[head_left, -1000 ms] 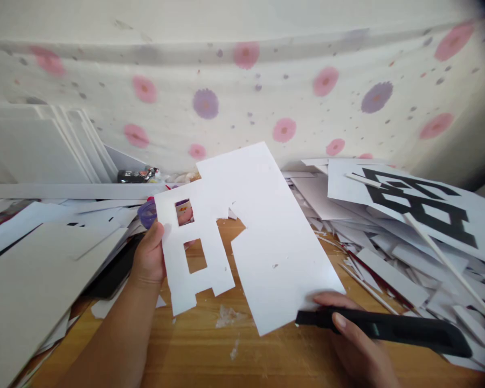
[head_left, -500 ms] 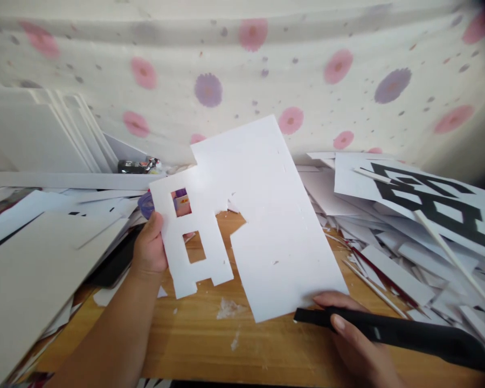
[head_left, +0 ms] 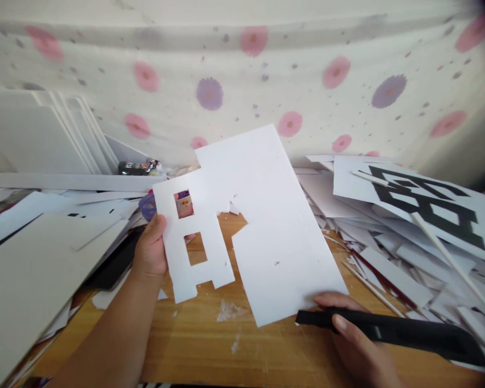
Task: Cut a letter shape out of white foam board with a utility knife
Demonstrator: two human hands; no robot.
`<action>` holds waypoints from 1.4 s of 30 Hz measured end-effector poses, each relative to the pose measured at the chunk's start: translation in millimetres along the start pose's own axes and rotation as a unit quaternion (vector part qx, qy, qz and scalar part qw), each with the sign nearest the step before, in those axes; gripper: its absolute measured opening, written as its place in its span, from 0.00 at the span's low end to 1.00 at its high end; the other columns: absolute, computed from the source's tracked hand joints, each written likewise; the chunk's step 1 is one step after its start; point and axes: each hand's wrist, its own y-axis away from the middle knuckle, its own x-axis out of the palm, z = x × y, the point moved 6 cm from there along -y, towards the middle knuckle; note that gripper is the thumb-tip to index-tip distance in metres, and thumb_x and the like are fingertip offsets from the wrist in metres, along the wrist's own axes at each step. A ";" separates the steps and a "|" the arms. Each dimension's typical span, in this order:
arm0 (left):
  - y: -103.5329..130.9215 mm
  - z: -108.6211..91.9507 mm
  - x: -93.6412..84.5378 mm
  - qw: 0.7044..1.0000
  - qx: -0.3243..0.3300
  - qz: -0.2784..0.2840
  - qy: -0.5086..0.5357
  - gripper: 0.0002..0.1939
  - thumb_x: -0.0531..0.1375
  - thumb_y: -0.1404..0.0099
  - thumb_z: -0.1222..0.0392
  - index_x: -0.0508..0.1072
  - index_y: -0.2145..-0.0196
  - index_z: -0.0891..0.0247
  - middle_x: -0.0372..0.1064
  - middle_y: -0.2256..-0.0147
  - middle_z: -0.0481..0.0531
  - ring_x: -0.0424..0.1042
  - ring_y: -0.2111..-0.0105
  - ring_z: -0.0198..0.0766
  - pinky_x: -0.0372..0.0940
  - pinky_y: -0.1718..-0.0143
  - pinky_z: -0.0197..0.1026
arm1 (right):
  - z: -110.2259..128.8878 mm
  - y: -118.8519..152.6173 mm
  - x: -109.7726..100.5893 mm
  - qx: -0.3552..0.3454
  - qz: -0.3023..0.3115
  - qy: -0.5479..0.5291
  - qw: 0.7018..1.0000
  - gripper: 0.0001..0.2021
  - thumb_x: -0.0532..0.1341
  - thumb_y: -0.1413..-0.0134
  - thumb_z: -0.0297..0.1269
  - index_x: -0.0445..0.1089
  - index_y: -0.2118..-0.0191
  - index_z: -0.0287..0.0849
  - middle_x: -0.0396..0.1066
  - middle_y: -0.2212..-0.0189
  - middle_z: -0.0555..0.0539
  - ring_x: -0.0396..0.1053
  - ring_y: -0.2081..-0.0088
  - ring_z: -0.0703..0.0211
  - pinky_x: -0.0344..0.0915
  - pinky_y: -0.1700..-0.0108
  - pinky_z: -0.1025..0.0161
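My left hand [head_left: 152, 249] is closed on the left edge of a white foam board [head_left: 262, 183], its thumb in front and the other fingers mostly hidden behind. The board is held tilted above the table. Two rectangular holes and a larger jagged cutout run through it, and a small torn flap sticks out at the cutout's upper edge. In my right hand [head_left: 358, 334] is a black utility knife [head_left: 408, 331], gripped between thumb and fingers, its narrow end pointing left. Fingers of that hand also reach the board's lower right corner.
White scraps [head_left: 420, 269] pile up at the right, under a sheet with a black pattern [head_left: 436, 205]. White boards [head_left: 28, 134] stand at the back left; more sheets [head_left: 36, 269] lie at the left beside a black flat object [head_left: 115, 261]. A flowered curtain [head_left: 242, 81] hangs behind the wooden table [head_left: 194, 345].
The board's top edge has dipped slightly. Both hands keep their hold, and the view has shifted a little.
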 end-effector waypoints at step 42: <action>3.1 -5.3 9.5 0.998 -0.008 -0.060 0.001 0.19 0.72 0.56 0.52 0.77 0.66 0.59 0.77 0.73 0.47 0.76 0.72 0.43 0.72 0.75 0.39 | 17.5 -5.2 6.2 -0.010 -0.042 -0.151 0.988 0.11 0.67 0.55 0.43 0.78 0.65 0.44 0.74 0.72 0.47 0.72 0.70 0.59 0.72 0.67 0.64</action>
